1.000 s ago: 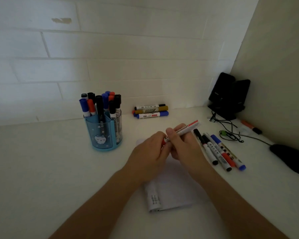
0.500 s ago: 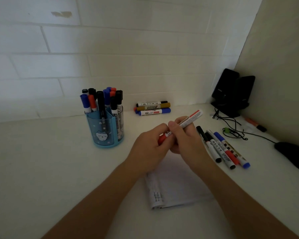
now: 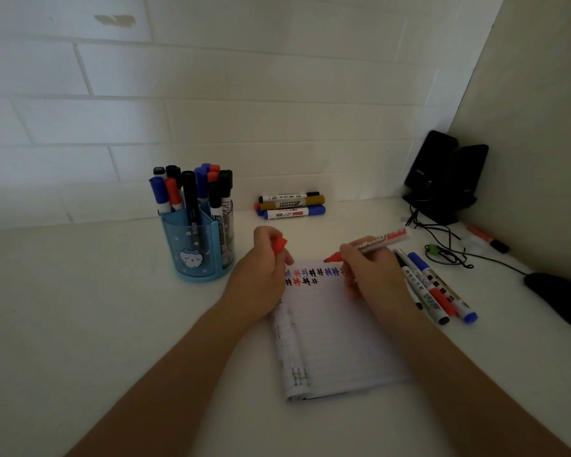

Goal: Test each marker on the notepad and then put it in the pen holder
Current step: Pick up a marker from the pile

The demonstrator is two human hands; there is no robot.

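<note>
over the notepad (image 3: 338,341), right fingers (image 3: 349,256) pinch the uncapped red marker (image 3: 378,240); left fingers (image 3: 267,235) grip its cap (image 3: 279,245).

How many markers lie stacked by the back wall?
3: black-capped marker rearmost, gold marker middle, blue marker nearest; a red end suggests another may be hidden.

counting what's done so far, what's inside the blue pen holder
Upright markers fill the pen holder, with black, blue and red caps above the rim. The tinted wall and front markers cover the rest, so the exact count cannot be told.
</note>
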